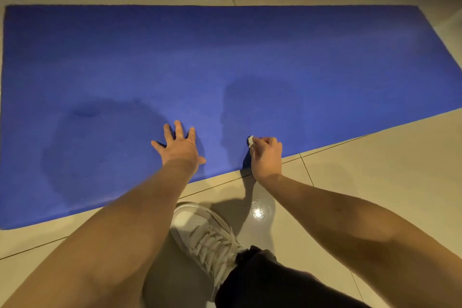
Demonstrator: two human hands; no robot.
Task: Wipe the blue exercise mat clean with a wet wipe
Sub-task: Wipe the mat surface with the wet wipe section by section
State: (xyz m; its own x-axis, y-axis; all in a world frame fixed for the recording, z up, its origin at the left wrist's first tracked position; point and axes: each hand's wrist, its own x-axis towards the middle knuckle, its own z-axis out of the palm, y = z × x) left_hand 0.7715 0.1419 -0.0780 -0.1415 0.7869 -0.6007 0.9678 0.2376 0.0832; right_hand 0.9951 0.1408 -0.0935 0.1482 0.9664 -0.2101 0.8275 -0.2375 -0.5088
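Mat (250,57), blue, flat on the tiled floor (375,170), stretching away beyond both sets of fingers. Left hand (178,147) pressing down near its close edge, fingers spread apart. Right hand (266,155) beside it, fingers clamped on a balled white wipe (250,140) at their tips, touching the mat.

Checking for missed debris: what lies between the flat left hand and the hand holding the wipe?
In the head view, only bare blue mat, partly shadowed, lies between the left hand and the right hand pinching the wipe.
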